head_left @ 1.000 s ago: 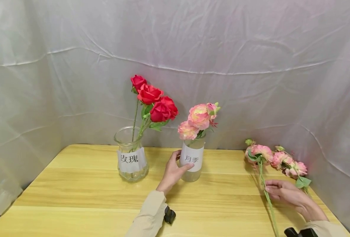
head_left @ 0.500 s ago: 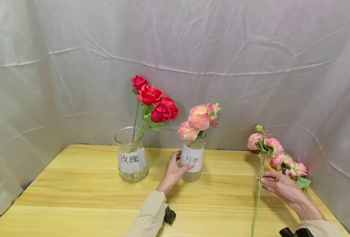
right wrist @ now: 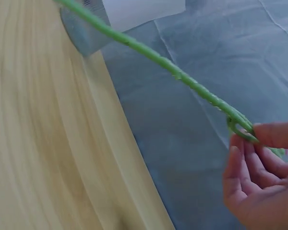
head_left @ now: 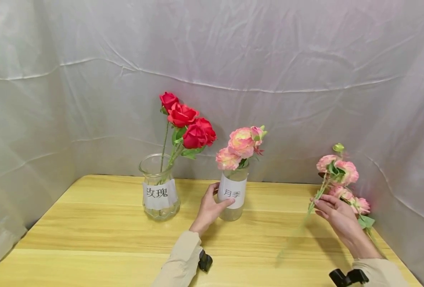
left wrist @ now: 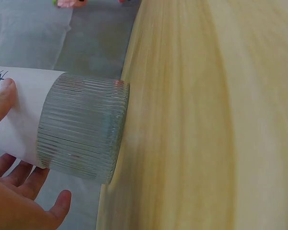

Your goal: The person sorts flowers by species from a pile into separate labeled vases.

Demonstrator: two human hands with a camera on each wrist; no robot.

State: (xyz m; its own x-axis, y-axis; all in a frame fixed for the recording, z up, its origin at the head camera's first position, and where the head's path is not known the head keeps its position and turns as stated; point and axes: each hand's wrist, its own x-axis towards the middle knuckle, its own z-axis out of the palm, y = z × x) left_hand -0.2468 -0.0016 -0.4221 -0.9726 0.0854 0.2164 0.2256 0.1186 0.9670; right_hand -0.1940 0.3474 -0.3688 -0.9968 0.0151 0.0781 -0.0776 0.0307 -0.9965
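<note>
My left hand [head_left: 210, 208] grips a ribbed glass vase [left wrist: 81, 127] with a white label, thumb on the label and fingers round the far side. Pink and yellow flowers [head_left: 241, 142] stand in that vase. On the right, my right hand [head_left: 338, 220] pinches the green stem [right wrist: 173, 69] of a pink flower spray [head_left: 345, 172] between thumb and fingers. The spray is raised off the table, blooms up, its stem slanting down to the left and blurred at the lower end. In the right wrist view the blooms are mostly out of frame.
Left of the held vase stands a wider glass vase [head_left: 161, 213] with a white label, holding several red roses [head_left: 194, 129]. Another pink flower spray [head_left: 360, 205] lies at the table's right edge, partly behind my right hand. A grey cloth [head_left: 212, 48] hangs behind the wooden table [head_left: 101, 223].
My right hand has lifted the pink flower spray off the table and moved slightly away from me. The stem's lower end has swung left. My left hand stays on the vase.
</note>
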